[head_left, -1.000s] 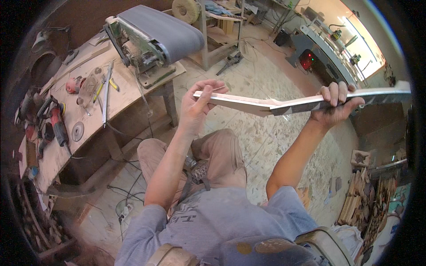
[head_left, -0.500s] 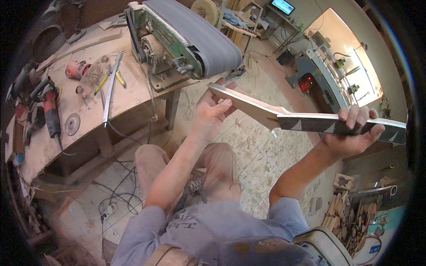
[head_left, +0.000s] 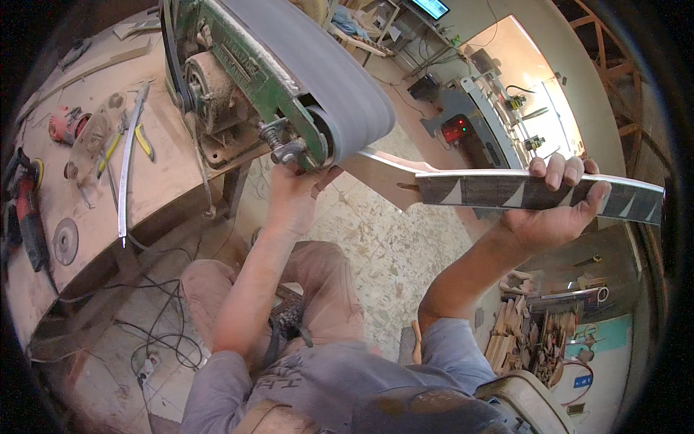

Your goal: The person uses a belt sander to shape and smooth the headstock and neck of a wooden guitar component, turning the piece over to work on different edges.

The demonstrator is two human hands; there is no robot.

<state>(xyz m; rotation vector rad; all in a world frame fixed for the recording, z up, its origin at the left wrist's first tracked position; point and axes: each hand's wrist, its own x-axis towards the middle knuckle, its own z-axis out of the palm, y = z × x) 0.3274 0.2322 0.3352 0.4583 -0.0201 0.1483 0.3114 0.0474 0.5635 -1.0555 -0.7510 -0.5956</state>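
My right hand (head_left: pixel 549 224) grips a long wooden guitar neck (head_left: pixel 470 191), its dark fretboard with pale triangular inlays facing me and a white strip along the upper edge. The plain headstock end (head_left: pixel 376 181) reaches left to the belt sander's roller, touching or very close to the grey belt (head_left: pixel 332 79). My left hand (head_left: pixel 290 195) is wrapped round that end just below the roller, its fingers partly hidden behind the green sander housing (head_left: pixel 246 79).
The bench (head_left: pixel 166 145) on my left carries yellow-handled pliers (head_left: pixel 144 141), a metal straight bar (head_left: pixel 130 166), a red power tool (head_left: pixel 32 213) and a disc (head_left: pixel 66 241). A grey machine (head_left: pixel 484 116) stands behind; cables (head_left: pixel 163 333) lie on the floor; wood offcuts (head_left: pixel 513 340) are piled right.
The sander now fills more of the upper view. My left hand has carried the headstock end left and under the roller; the neck has turned to show more of the fretboard face.
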